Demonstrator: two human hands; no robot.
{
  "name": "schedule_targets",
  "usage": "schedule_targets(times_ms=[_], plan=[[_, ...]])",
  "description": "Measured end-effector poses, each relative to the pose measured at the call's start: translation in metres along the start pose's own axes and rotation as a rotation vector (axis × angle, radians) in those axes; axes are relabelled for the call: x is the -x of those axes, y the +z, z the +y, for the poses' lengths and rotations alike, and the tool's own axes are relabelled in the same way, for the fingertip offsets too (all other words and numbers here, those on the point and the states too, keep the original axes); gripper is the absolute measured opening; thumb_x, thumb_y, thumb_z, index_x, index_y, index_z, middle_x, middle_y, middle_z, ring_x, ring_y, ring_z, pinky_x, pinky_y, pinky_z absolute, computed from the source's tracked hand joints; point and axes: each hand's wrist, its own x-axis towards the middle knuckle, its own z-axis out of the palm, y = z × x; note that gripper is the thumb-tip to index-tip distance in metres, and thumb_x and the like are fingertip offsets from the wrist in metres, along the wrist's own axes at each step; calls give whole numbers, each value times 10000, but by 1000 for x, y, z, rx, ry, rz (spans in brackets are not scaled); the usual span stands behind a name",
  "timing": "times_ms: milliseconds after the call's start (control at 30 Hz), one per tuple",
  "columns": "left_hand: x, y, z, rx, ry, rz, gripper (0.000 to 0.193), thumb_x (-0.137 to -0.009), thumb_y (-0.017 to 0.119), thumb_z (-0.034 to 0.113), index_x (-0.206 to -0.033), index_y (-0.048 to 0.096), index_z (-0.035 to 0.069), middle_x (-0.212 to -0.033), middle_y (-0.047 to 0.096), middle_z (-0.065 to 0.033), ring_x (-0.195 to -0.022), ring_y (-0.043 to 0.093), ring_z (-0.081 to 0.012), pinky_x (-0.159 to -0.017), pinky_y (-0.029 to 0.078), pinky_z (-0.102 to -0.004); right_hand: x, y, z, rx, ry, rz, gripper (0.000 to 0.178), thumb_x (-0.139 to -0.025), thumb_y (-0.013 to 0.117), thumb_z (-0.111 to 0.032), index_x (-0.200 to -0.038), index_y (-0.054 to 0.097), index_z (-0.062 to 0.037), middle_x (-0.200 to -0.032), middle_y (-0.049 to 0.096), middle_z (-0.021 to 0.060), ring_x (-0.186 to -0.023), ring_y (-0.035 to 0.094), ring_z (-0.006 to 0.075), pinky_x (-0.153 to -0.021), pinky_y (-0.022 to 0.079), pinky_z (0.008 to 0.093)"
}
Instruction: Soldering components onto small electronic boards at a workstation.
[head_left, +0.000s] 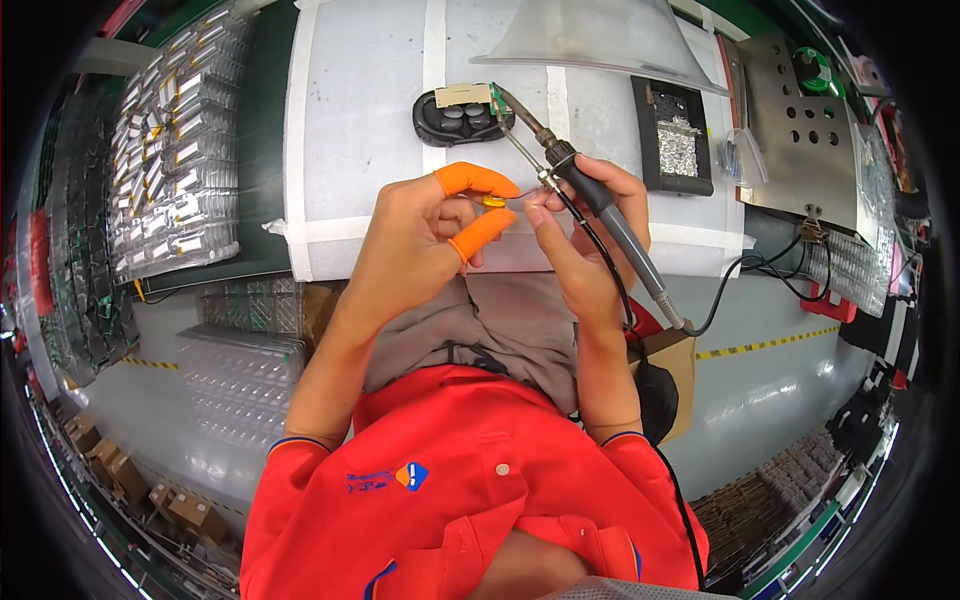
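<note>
On the far left, a stack of clear trays with silver pieces rests on a dark green surface, beyond the left edge of the white tabletop. Over the tabletop's near edge, towards its middle, the left hand wears orange covers on thumb and index finger; its fingers are curled nearly together, holding a small yellow piece between them and partly covering it. A thin wire runs from the piece to the right hand. Farther in, towards the far edge, sits a black holder bearing a beige strip and a green board. The right hand, also above the near edge, has its fingers closed about a soldering iron, thumb tip beside the wire; the iron's handle hides part of the fingers, and its tip reaches the board. A clear shield overhangs the far edge. Near the right edge lies a black tray of silver bits, and past that edge stands a perforated metal box with a green spool
</note>
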Motion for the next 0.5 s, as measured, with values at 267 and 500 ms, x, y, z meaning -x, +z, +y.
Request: schedule_targets(times_ms=[267,500], plan=[[2,-6,2,178,-91,-35,189,-899,616,70,-1056,570,-23,-728,594,-51,-517,513,-58,-431,395,-194,0,1,1,83,-35,-33,569,-749,658,178,-1237,406,28,-1005,529,112,-939,617,191,-865,501,313],[2,-6,2,230,-186,-87,175,-904,618,96,-1039,585,-10,-763,605,-42,-501,513,-59,-429,388,-174,4,2,1,90,-32,-37,564,-753,649,186,-1232,400,25,-990,537,112,-937,622,197,-865,506,315]])
